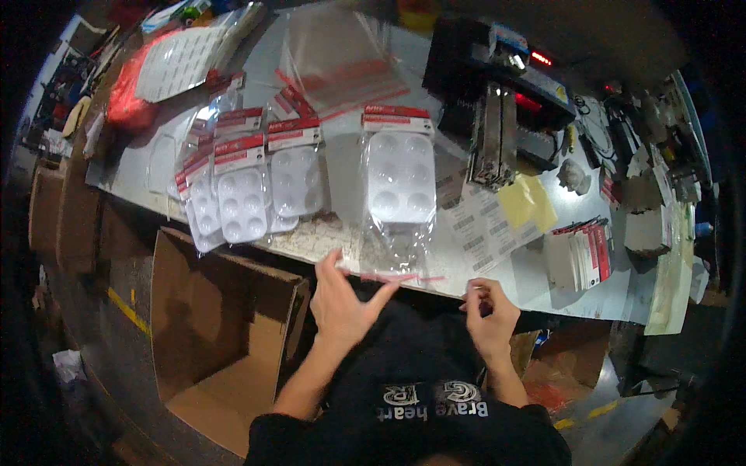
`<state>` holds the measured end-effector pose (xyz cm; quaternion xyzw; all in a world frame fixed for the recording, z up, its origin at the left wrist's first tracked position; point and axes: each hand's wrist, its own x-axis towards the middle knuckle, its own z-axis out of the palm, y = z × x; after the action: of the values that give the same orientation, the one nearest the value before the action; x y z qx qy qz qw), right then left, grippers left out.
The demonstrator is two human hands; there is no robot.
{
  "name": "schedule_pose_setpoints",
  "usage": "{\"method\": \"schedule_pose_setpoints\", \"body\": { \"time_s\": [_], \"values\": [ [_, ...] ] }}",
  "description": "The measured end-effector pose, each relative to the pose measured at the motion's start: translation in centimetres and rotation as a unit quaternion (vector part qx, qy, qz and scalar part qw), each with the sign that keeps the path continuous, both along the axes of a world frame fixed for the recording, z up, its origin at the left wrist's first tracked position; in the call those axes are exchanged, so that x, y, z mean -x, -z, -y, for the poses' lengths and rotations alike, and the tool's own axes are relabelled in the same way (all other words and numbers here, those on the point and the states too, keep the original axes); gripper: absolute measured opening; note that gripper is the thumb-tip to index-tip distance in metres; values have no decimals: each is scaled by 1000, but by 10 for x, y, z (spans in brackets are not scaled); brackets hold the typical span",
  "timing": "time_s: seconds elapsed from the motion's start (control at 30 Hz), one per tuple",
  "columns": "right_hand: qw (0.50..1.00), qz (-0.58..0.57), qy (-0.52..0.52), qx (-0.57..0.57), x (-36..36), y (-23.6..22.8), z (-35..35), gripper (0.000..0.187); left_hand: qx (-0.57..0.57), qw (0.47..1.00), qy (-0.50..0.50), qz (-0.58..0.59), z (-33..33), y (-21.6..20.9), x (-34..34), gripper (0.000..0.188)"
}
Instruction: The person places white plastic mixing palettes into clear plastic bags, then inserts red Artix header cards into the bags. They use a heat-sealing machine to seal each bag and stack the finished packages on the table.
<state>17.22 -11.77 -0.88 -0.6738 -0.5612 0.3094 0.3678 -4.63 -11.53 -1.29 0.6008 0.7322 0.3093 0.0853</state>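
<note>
In front of me a white plastic paint palette (pixel 402 175) with round wells lies in a clear plastic bag (pixel 400 248) under a red and white header card (pixel 397 119). The bag's red-edged end reaches the near table edge. My left hand (pixel 342 307) is open at that edge, thumb and fingers spread, with the thumb tip close to the bag's end; whether it touches I cannot tell. To the right, apart from the bag, my right hand (pixel 491 311) has its fingers curled in toward the thumb. Anything between those fingertips is too small to make out.
Several bagged palettes (pixel 242 203) overlap at the left. Clear bags (pixel 334 62) lie behind. A black machine (pixel 505 78) stands back right, near label sheets (pixel 486 225), yellow paper (pixel 528 200) and stacked header cards (pixel 579 252). An open cardboard box (pixel 221 342) sits below left.
</note>
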Motion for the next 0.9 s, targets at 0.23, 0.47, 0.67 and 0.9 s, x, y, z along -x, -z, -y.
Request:
{"method": "schedule_pose_setpoints", "body": {
  "time_s": [0.23, 0.47, 0.67, 0.9],
  "values": [
    [932, 218, -285, -42, 49, -12, -32, 33, 179, 970, 62, 152, -21, 4, 34, 43],
    [944, 187, -269, -23, 68, -19, -27, 17, 149, 986, 71, 36, -25, 4, 13, 74],
    [932, 205, -264, -142, 52, 7, -49, 32, 144, 982, 89, 83, -40, 6, -9, 46],
    [938, 279, -200, -49, 28, -12, -40, 25, 153, 980, 52, 116, -22, -3, 14, 15]
  ]
}}
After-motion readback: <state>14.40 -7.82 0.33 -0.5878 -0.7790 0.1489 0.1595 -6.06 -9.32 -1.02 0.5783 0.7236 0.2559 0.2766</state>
